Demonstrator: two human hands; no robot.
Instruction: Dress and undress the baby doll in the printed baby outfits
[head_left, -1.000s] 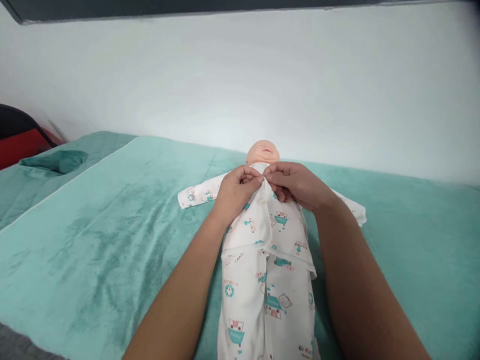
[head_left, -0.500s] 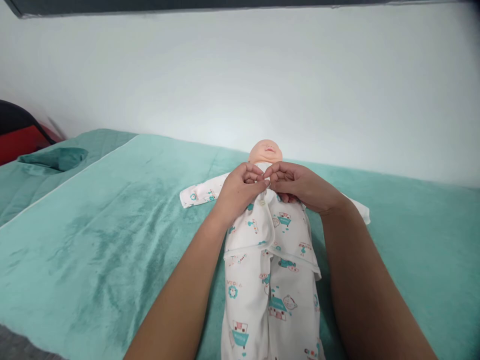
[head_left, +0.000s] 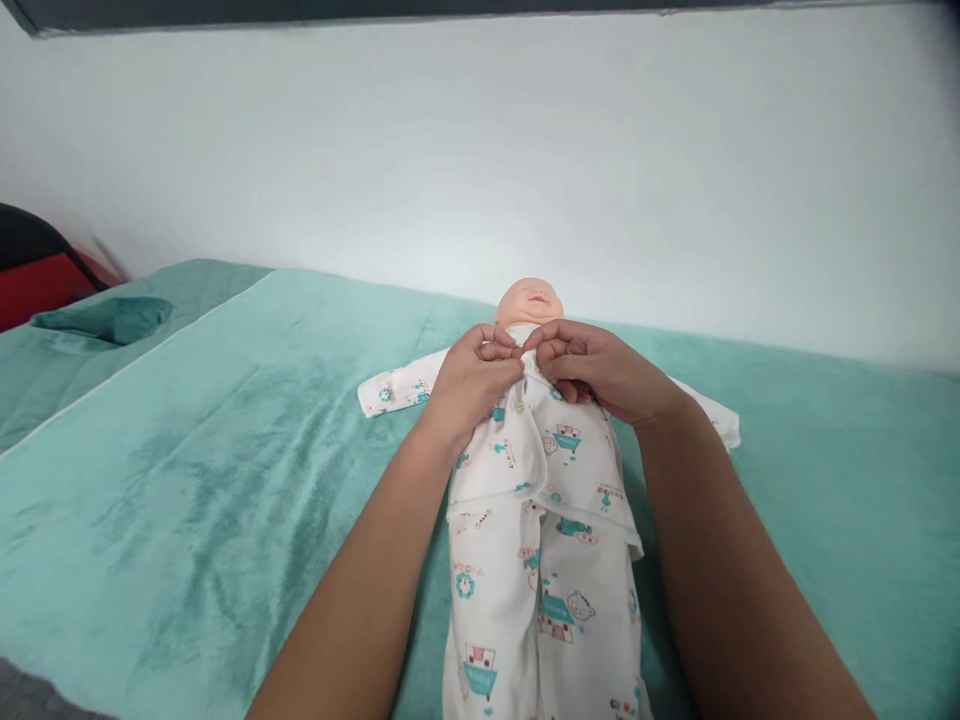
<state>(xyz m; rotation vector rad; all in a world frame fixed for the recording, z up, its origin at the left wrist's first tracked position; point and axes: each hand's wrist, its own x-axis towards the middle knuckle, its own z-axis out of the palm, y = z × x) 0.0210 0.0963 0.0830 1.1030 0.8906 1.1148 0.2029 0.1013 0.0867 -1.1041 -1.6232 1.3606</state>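
A baby doll [head_left: 530,299] lies on its back on a teal blanket [head_left: 225,450], head toward the wall. It wears a white printed shirt [head_left: 555,460] and matching trousers [head_left: 525,620]. My left hand [head_left: 472,380] and my right hand [head_left: 592,365] meet at the shirt's collar just below the doll's chin. Both hands are closed, thumbs and fingers pinching the two front edges of the shirt together. A small button shows on the placket right under my fingers. The doll's sleeves stretch out to either side.
A white wall rises right behind the bed. At the far left lie a folded dark teal cloth [head_left: 105,320] and a red and black object [head_left: 37,275]. A second quilted teal cover [head_left: 45,385] borders the blanket on the left.
Both hands stayed pinched at the collar and crept slightly up toward the doll's chin. The doll and clothes have barely shifted.
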